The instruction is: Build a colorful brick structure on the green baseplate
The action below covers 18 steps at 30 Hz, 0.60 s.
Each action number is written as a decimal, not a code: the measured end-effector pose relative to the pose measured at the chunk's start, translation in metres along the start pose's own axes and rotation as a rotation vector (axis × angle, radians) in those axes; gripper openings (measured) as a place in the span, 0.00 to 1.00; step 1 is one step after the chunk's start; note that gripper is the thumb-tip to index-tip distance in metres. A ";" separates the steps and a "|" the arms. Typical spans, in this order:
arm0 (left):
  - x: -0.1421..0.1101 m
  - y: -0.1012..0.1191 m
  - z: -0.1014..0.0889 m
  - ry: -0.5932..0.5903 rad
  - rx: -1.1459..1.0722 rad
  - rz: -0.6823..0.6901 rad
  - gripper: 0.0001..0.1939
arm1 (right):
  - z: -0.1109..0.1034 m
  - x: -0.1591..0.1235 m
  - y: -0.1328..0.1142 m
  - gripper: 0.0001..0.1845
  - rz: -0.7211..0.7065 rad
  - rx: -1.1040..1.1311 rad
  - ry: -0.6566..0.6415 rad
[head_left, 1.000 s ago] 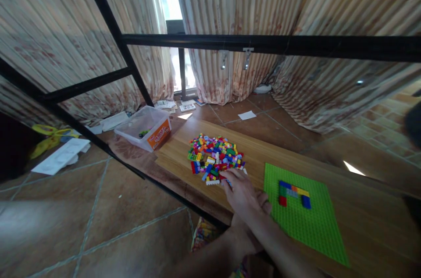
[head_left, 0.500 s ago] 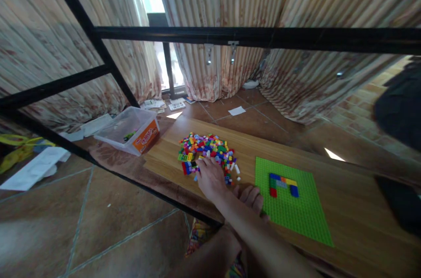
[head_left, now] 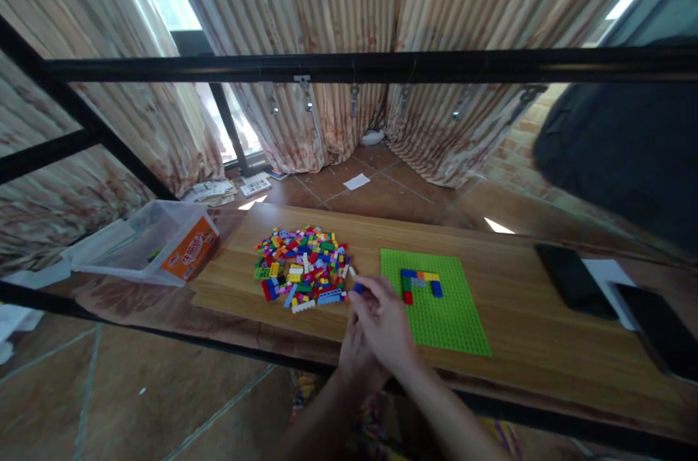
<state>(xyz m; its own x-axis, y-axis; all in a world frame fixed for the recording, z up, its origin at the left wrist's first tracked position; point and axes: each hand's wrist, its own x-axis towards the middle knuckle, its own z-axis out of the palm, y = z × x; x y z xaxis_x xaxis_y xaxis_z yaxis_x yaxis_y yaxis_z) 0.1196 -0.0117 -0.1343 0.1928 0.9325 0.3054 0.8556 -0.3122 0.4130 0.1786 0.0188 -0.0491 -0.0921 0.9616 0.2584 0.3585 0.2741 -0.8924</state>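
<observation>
My right hand (head_left: 386, 319) is in front of the brick pile, thumb and fingers pinched on a small dark blue toy brick (head_left: 358, 288). My left hand (head_left: 353, 348) is just below and behind it, partly covered; its fingers look curled, and what they hold is hidden. Beside my hands, to the left, lies a pile of loose multicoloured toy bricks (head_left: 305, 265). Close on the right is a green baseplate (head_left: 452, 326). On it, blue, orange, yellow, green, grey and red bricks form an angular shape open toward me, with a red brick (head_left: 408, 297) at its near left end.
A clear plastic box (head_left: 131, 250) with an orange label stands left of the wooden board (head_left: 523, 330). Two dark flat objects, one a black slab (head_left: 575, 279), and white paper (head_left: 608, 272) lie at right. A black metal rail (head_left: 349, 68) crosses ahead, before curtains (head_left: 327, 3).
My right hand has come back from the pile toward my left hand and now holds a blue brick. My left hand has moved away from the baseplate's edge. The view has swung to the right.
</observation>
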 end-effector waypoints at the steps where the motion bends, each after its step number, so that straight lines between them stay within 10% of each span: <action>1: 0.001 0.003 -0.006 -0.014 -0.013 0.028 0.22 | -0.014 -0.006 0.009 0.16 0.088 0.115 0.053; 7: 0.006 0.013 -0.033 -0.069 -0.080 0.054 0.20 | -0.074 -0.034 0.055 0.24 0.566 0.632 0.291; 18: 0.013 0.024 -0.034 -0.103 -0.016 0.031 0.24 | -0.086 -0.023 0.085 0.18 0.181 -0.290 0.277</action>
<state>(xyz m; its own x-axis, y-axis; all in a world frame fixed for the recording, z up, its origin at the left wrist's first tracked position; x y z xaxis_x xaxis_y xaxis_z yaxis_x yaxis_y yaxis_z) 0.1268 -0.0128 -0.0912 0.2681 0.9359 0.2284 0.8411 -0.3430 0.4183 0.2912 0.0194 -0.0987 0.2348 0.9438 0.2325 0.5956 0.0493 -0.8017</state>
